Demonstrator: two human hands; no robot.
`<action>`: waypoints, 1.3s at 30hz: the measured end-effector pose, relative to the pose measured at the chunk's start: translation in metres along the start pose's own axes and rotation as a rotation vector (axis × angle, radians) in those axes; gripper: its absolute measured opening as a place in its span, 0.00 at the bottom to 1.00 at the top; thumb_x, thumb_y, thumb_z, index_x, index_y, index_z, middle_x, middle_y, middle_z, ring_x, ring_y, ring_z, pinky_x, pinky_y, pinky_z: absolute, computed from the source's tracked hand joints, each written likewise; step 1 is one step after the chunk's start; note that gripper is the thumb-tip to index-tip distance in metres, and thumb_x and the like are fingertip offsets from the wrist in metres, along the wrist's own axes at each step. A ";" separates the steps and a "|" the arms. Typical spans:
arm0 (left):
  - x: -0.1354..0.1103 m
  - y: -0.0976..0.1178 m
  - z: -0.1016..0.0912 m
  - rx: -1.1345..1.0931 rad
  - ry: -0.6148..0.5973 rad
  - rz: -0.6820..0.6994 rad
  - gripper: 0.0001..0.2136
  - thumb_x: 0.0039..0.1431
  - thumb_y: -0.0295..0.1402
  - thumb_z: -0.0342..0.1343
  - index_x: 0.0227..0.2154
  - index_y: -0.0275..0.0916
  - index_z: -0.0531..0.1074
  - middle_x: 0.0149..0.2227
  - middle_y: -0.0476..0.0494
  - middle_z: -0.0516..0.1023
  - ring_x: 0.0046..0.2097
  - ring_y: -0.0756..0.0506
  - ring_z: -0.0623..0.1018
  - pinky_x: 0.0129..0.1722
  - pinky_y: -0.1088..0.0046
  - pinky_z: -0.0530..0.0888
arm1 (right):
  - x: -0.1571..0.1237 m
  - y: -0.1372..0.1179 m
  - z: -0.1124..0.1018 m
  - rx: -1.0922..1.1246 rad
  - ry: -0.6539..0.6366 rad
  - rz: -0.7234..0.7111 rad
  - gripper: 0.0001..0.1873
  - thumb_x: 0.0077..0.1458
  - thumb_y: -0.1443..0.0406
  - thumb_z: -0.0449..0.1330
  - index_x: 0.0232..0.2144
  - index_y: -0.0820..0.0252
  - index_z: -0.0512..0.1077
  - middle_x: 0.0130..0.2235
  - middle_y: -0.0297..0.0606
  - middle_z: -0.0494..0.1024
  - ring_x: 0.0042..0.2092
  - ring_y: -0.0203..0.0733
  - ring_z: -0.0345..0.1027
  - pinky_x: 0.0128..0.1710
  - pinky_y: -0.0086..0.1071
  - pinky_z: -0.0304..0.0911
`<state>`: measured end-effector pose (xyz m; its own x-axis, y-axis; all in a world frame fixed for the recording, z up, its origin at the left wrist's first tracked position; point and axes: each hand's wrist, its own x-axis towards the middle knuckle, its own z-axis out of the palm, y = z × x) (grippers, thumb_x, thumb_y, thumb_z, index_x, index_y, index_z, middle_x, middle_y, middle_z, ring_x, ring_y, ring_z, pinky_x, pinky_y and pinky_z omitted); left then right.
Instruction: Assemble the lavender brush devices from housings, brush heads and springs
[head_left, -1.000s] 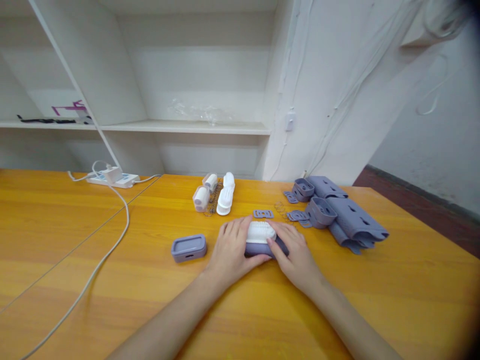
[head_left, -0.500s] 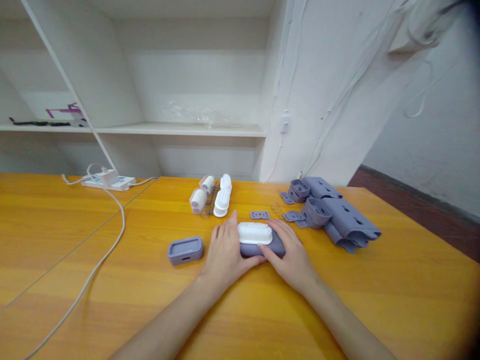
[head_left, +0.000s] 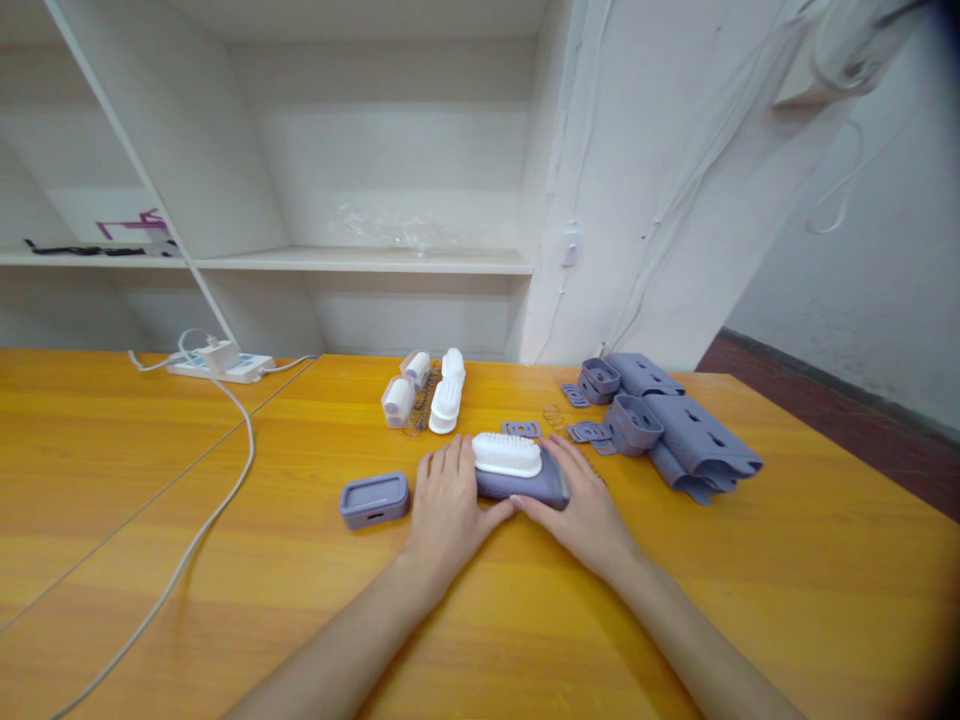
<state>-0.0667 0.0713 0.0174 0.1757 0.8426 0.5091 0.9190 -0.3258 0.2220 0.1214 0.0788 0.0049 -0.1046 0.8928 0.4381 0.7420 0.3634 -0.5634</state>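
A white bristled brush head (head_left: 508, 455) sits bristles up on a grey-purple elongated housing (head_left: 523, 488) that rests on the table. My left hand (head_left: 448, 505) grips the housing's left end. Around its right end my right hand (head_left: 581, 510) is closed. Both thumbs lie along the front side, their tips nearly meeting. Fingers on the far side are partly hidden. Left of my left hand lies a grey-purple oblong part (head_left: 375, 498) with a recessed top and a slot in its side. Just beyond the housing is a flat slotted plate (head_left: 521, 429).
Farther back are white brush pieces (head_left: 448, 392), thin metal springs (head_left: 424, 398) and clear containers with white parts (head_left: 398, 401). At right stand grey-purple cups (head_left: 632, 424), flat plates (head_left: 590, 432) and curved shells (head_left: 701, 440). A power strip (head_left: 225, 366) trails a white cable (head_left: 244, 470) at left.
My right thumb has slid off the brush head's edge onto the housing's front. My left fingers are lower against the end. The housing and brush head have shifted slightly.
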 end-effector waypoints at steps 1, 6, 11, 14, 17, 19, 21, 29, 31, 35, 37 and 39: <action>0.000 -0.001 0.001 -0.025 0.009 0.007 0.34 0.48 0.54 0.54 0.51 0.34 0.60 0.53 0.29 0.67 0.53 0.34 0.68 0.51 0.55 0.62 | 0.000 0.000 0.000 0.012 0.004 -0.008 0.36 0.45 0.53 0.62 0.55 0.57 0.60 0.59 0.44 0.62 0.60 0.49 0.54 0.59 0.44 0.52; 0.001 -0.007 0.003 -0.154 0.030 0.011 0.36 0.44 0.55 0.58 0.51 0.35 0.60 0.52 0.31 0.69 0.54 0.34 0.68 0.52 0.55 0.62 | 0.000 -0.001 -0.001 0.045 0.010 -0.034 0.33 0.46 0.55 0.62 0.54 0.55 0.62 0.56 0.43 0.65 0.57 0.48 0.58 0.57 0.45 0.54; 0.003 -0.013 0.005 -0.280 0.005 -0.020 0.38 0.41 0.54 0.60 0.51 0.37 0.61 0.52 0.33 0.69 0.54 0.35 0.68 0.52 0.55 0.64 | -0.001 0.001 -0.003 0.030 0.019 -0.049 0.31 0.45 0.53 0.63 0.51 0.56 0.66 0.53 0.43 0.67 0.55 0.49 0.60 0.55 0.44 0.57; 0.005 -0.017 0.008 -0.348 -0.003 -0.038 0.37 0.39 0.52 0.62 0.52 0.38 0.61 0.52 0.34 0.69 0.54 0.36 0.68 0.52 0.55 0.64 | -0.002 0.002 -0.004 0.019 0.023 -0.052 0.31 0.44 0.52 0.64 0.50 0.57 0.67 0.52 0.44 0.68 0.54 0.50 0.61 0.55 0.45 0.57; 0.006 -0.020 0.009 -0.417 -0.024 -0.060 0.37 0.38 0.50 0.64 0.51 0.39 0.63 0.52 0.36 0.70 0.54 0.37 0.69 0.52 0.56 0.64 | -0.003 0.001 -0.003 0.003 0.032 -0.073 0.31 0.44 0.51 0.64 0.49 0.58 0.68 0.51 0.45 0.68 0.52 0.51 0.62 0.53 0.46 0.59; 0.006 -0.020 0.008 -0.461 -0.049 -0.057 0.36 0.39 0.49 0.64 0.51 0.40 0.63 0.51 0.38 0.71 0.53 0.38 0.70 0.52 0.58 0.65 | -0.004 -0.001 -0.003 -0.011 0.045 -0.093 0.31 0.43 0.51 0.64 0.48 0.58 0.69 0.49 0.45 0.69 0.51 0.51 0.63 0.52 0.46 0.60; 0.006 -0.019 0.007 -0.460 -0.055 -0.051 0.35 0.40 0.49 0.64 0.51 0.40 0.63 0.52 0.38 0.71 0.53 0.39 0.70 0.51 0.59 0.66 | -0.003 -0.003 -0.003 -0.020 0.064 -0.102 0.30 0.43 0.50 0.64 0.48 0.58 0.69 0.48 0.45 0.69 0.50 0.51 0.63 0.50 0.45 0.61; 0.003 -0.016 0.006 -0.345 0.019 -0.064 0.35 0.41 0.51 0.62 0.51 0.40 0.63 0.51 0.36 0.71 0.54 0.36 0.69 0.51 0.55 0.65 | -0.002 -0.009 -0.005 -0.009 0.105 -0.067 0.26 0.44 0.52 0.64 0.43 0.57 0.67 0.45 0.42 0.71 0.47 0.50 0.64 0.48 0.44 0.61; 0.004 -0.017 0.007 -0.384 0.012 -0.063 0.35 0.40 0.50 0.63 0.52 0.40 0.63 0.52 0.36 0.70 0.55 0.36 0.68 0.52 0.54 0.65 | -0.002 -0.010 -0.006 -0.007 0.100 -0.056 0.24 0.43 0.52 0.65 0.40 0.57 0.66 0.42 0.41 0.72 0.45 0.50 0.65 0.45 0.43 0.62; 0.005 -0.020 0.012 -0.488 -0.017 -0.056 0.37 0.40 0.46 0.65 0.54 0.40 0.60 0.54 0.36 0.68 0.56 0.37 0.67 0.53 0.55 0.64 | -0.002 -0.011 -0.008 0.007 0.087 -0.081 0.21 0.43 0.52 0.64 0.36 0.56 0.65 0.41 0.40 0.72 0.44 0.49 0.65 0.43 0.42 0.62; 0.005 -0.021 0.014 -0.505 -0.020 -0.055 0.37 0.40 0.46 0.65 0.54 0.40 0.60 0.55 0.35 0.67 0.56 0.37 0.67 0.54 0.55 0.64 | -0.002 -0.012 -0.009 0.014 0.086 -0.081 0.21 0.43 0.53 0.64 0.36 0.56 0.65 0.41 0.40 0.72 0.44 0.49 0.65 0.44 0.41 0.62; 0.005 -0.022 0.014 -0.498 -0.021 -0.053 0.36 0.40 0.47 0.64 0.53 0.39 0.61 0.56 0.34 0.66 0.57 0.37 0.66 0.55 0.54 0.63 | -0.003 -0.012 -0.008 0.017 0.087 -0.068 0.21 0.43 0.53 0.64 0.36 0.56 0.64 0.41 0.40 0.72 0.44 0.49 0.66 0.43 0.41 0.62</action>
<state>-0.0805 0.0888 0.0032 0.1454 0.8702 0.4707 0.6480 -0.4433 0.6193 0.1185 0.0701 0.0161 -0.0965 0.8397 0.5344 0.7237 0.4278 -0.5415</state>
